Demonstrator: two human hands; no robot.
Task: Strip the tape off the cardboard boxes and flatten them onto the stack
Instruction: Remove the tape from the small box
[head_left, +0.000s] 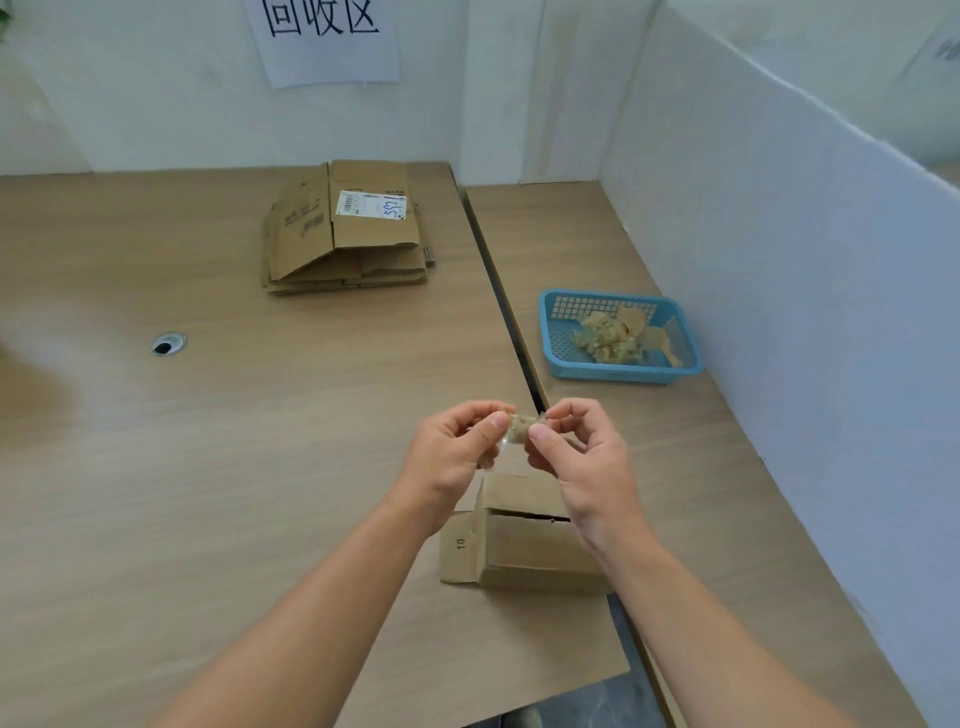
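Both hands, left hand (452, 447) and right hand (582, 457), pinch a tape wad (521, 427) between closed fingers above the open box (519, 540) at the worktop's near edge; blue basket (621, 374) lies beyond, nearer the right hand.

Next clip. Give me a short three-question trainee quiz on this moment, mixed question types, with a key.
1. True or false: the small cardboard box near the hands is already flattened.
2. Where does stripped tape go? A) blue basket B) flattened stack C) cable hole
3. Fill in: both the left hand and right hand pinch a wad of ____.

Key: 1 false, it stands with one flap up; 2 A, crumpled tape already lies in it; 3 tape.
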